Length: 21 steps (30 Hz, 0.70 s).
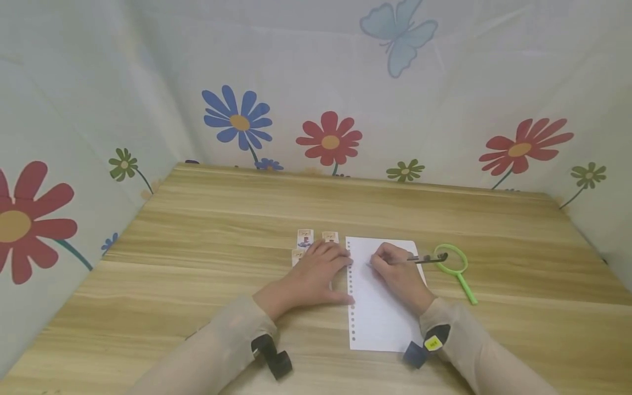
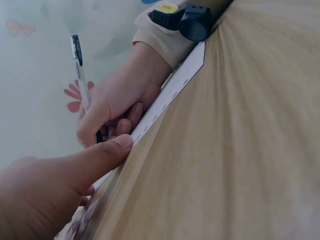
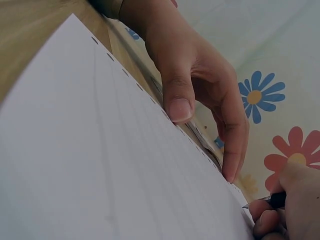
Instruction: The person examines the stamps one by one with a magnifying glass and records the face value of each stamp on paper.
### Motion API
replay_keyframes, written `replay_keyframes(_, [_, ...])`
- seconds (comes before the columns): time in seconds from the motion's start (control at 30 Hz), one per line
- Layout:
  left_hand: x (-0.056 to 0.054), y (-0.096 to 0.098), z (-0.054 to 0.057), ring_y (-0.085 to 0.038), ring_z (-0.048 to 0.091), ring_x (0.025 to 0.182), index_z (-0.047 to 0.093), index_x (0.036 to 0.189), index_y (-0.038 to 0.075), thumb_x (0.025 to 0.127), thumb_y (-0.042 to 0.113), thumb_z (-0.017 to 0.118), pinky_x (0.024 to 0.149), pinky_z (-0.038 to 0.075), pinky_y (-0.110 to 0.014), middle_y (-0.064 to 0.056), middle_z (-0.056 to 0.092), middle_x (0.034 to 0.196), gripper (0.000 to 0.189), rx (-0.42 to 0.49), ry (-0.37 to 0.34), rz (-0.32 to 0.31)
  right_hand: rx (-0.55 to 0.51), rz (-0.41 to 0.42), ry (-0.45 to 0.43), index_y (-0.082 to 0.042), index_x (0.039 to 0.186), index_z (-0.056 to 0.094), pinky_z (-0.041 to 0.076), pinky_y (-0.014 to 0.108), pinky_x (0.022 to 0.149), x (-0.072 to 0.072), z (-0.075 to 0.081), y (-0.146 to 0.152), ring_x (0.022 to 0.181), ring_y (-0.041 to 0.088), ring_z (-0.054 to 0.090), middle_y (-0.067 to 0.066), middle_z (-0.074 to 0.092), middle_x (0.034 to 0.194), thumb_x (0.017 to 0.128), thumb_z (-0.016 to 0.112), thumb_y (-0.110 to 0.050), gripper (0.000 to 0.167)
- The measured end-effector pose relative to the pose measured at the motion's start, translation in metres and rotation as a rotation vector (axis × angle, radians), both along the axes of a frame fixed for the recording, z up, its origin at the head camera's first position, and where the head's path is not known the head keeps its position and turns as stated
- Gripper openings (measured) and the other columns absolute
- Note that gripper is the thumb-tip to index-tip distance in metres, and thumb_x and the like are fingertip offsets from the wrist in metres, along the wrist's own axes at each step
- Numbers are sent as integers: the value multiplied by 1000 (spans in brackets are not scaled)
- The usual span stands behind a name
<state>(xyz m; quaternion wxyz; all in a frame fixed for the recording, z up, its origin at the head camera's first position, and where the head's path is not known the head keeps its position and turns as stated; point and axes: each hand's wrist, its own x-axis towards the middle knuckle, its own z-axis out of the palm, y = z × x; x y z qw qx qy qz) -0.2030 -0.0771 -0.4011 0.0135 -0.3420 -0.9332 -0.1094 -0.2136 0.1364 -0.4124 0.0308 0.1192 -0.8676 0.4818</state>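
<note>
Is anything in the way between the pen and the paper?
Nothing I can see. The right hand holds the pen, its tip right at the paper. The left hand is at the paper's left edge, and the green magnifying glass lies off to the right.

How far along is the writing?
Done: the paper is laid flat, left hand at its holed edge. In hand: the right hand holds a pen at the paper. Left: probably most of the writing; I can't make out any words.
</note>
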Motion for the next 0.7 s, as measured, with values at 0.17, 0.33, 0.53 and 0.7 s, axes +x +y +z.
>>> replay_keyframes(0.17, [-1, -1, -2, -22, 37, 138, 54, 134, 16, 76, 69, 63, 121, 17, -49, 0, 48, 142, 78, 1, -1, -1, -4, -3, 8, -7, 72, 60, 43, 20, 59, -1, -2, -1, 62, 13, 54, 3, 62, 62, 84, 59, -7, 12])
replay_keyframes(0.33, [-1, -1, -3, -21, 37, 138, 54, 134, 17, 76, 69, 63, 121, 17, -49, 0, 48, 142, 78, 5, 0, 5, 27, 8, 20, -9, 69, 59, 43, 21, 61, -3, -3, 0, 64, 14, 54, 0, 61, 61, 83, 59, -7, 14])
replay_keyframes(0.53, [-2, 0, -4, -21, 37, 137, 54, 134, 16, 76, 68, 64, 121, 18, -49, 0, 49, 142, 78, 13, 7, -2, 35, -9, -15, -8, 69, 57, 42, 21, 58, -3, -3, 1, 63, 15, 53, 0, 60, 58, 82, 58, -8, 13])
replay_keyframes(0.7, [-1, -1, -3, -21, 37, 138, 54, 134, 16, 76, 67, 64, 121, 18, -48, 0, 48, 143, 78, 8, 0, 4, 26, -1, -34, -8, 74, 59, 43, 21, 62, -3, -3, 1, 64, 14, 55, 1, 63, 62, 86, 59, -11, 13])
